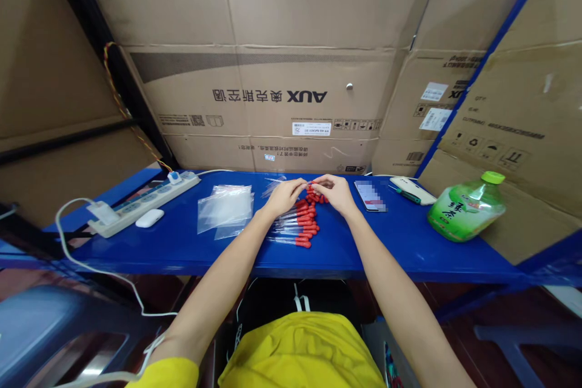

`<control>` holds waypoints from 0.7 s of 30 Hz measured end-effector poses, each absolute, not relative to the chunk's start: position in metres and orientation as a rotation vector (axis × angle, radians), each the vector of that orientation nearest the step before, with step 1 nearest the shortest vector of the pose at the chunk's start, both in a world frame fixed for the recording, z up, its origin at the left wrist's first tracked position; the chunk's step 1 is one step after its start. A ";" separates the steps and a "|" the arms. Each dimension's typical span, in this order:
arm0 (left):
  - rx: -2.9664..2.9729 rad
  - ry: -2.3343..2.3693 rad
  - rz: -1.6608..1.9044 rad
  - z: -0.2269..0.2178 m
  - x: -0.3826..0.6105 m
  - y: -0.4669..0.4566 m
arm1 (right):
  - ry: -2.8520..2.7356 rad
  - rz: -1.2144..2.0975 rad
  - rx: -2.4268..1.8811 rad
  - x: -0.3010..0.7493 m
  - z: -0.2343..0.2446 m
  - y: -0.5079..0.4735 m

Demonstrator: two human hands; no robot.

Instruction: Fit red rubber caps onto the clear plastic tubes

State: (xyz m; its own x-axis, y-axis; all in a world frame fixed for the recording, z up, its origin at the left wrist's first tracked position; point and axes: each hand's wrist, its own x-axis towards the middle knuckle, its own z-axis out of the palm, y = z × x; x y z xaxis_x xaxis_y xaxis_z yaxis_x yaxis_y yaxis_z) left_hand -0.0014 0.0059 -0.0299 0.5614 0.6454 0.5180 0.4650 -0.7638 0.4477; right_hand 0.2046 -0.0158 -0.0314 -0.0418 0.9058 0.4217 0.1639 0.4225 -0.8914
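A pile of droppers, clear tubes with red rubber bulbs, lies on the blue table in front of me. My left hand is over the tube side of the pile, its thumb and fingers drawn together; what they pinch is too small to make out. At the upper bulbs, my right hand has its fingers closed on a red-bulbed dropper. Both sets of fingertips nearly meet. Several clear plastic bags lie flat to the left of my left hand.
On the left lie a white power strip with a plugged-in cable and a white earphone case. A phone, a green screwdriver, a pale phone-like slab and a green bottle are on the right. Cardboard walls the back.
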 end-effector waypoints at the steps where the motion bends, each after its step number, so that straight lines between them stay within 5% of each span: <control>1: 2.541 0.910 0.992 -0.030 -0.002 0.006 | -1.512 0.786 -0.996 0.205 -0.032 -0.015; 21: 2.535 0.860 1.027 -0.033 -0.005 0.013 | -1.533 0.806 -1.008 0.210 -0.034 -0.014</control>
State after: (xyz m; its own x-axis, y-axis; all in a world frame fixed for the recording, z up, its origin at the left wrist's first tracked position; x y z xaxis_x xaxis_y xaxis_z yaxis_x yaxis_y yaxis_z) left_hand -0.0046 0.0131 -0.0328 0.5717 0.6177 0.5400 0.4232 -0.7859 0.4509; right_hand 0.2101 -0.0140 -0.0338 -0.0602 0.9114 0.4071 0.1812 0.4110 -0.8934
